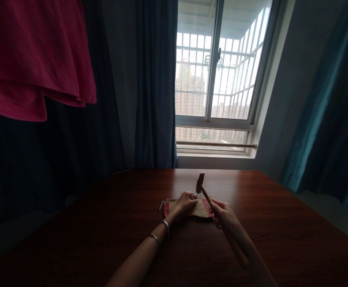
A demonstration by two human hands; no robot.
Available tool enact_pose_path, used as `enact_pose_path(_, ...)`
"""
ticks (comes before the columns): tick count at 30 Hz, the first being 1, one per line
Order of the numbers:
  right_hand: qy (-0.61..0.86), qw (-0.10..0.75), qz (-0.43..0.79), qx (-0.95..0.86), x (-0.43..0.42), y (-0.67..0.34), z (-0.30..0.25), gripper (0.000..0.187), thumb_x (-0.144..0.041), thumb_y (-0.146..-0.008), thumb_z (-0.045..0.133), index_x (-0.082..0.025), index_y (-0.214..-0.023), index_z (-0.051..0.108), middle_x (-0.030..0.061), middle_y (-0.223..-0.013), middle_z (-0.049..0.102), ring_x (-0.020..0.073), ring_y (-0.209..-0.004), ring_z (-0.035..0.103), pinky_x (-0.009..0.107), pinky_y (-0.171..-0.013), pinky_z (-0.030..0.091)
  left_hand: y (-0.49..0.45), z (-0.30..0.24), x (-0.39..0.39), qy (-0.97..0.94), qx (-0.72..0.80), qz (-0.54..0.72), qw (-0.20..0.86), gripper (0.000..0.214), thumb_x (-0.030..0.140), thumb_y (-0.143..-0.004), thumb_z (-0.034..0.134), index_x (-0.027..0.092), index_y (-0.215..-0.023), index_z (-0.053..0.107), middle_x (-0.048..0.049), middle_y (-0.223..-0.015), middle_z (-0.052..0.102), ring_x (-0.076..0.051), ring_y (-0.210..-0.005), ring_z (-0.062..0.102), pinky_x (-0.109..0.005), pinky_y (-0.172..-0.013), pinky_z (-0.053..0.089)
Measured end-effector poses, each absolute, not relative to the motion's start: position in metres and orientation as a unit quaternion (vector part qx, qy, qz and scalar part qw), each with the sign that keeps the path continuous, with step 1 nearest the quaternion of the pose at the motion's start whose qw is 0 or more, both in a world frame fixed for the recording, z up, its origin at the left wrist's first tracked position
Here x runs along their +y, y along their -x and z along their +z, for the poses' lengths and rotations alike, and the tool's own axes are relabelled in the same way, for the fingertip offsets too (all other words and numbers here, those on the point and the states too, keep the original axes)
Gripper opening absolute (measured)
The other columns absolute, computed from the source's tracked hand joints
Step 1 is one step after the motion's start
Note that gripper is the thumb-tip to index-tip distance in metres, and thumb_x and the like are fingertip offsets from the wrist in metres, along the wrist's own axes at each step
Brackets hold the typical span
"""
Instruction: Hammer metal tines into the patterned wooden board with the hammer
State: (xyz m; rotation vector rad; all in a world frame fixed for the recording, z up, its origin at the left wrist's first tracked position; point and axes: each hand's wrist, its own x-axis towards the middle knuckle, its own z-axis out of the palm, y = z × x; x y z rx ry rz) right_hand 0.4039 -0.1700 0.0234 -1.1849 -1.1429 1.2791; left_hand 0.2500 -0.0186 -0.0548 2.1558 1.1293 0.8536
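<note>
My right hand [223, 213] is wrapped round the wooden handle of a hammer [205, 191]. The metal head is raised above the far side of a flat, pale, dark-dotted piece [202, 208] with pink-red patterned ends. Over the middle of that piece, my left hand [187, 201] is closed in a pinch; something small and shiny shows at its fingertips, too small to name. The left hand hides part of the piece. Thin metal rods [161, 205] stick out by the piece's left end.
All of this lies on a dark red-brown wooden table [126, 231]. Behind it is a barred window [211, 99] with blue curtains [156, 83] at the side. A pink cloth [36, 59] hangs at the upper left.
</note>
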Motion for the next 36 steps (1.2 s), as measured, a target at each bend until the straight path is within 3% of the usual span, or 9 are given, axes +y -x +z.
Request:
enact_pose_path(19, 0.494, 0.507, 0.537, -0.458, -0.1708, -0.4039, 0.0254, 0.048, -0.053, -0.065, 0.062, -0.016, -0.097, 0.056, -0.0051, -0.063, 0.049, 0.0032, -0.034, 0.038, 0.017, -0.028, 0.026, -0.2506, -0.0536, -0.0179, -0.799, 0.427, 0.317, 0.281, 0.026, 0.033, -0.068, 0.056, 0.011, -0.074, 0.068, -0.0044, -0.072, 0.067, -0.016, -0.065, 0.056, -0.023, -0.057, 0.034)
enact_pose_path(36, 0.488, 0.512, 0.535, -0.462, -0.1679, -0.4048, 0.0263, 0.047, -0.052, -0.066, 0.062, -0.016, -0.095, 0.056, -0.0054, -0.063, 0.049, 0.0032, -0.034, 0.038, 0.017, -0.028, 0.025, -0.2498, -0.0561, -0.0155, -0.801, 0.426, 0.314, 0.280, 0.025, 0.033, -0.069, 0.055, 0.011, -0.072, 0.067, -0.0042, -0.070, 0.066, -0.016, -0.066, 0.055, -0.023, -0.058, 0.034)
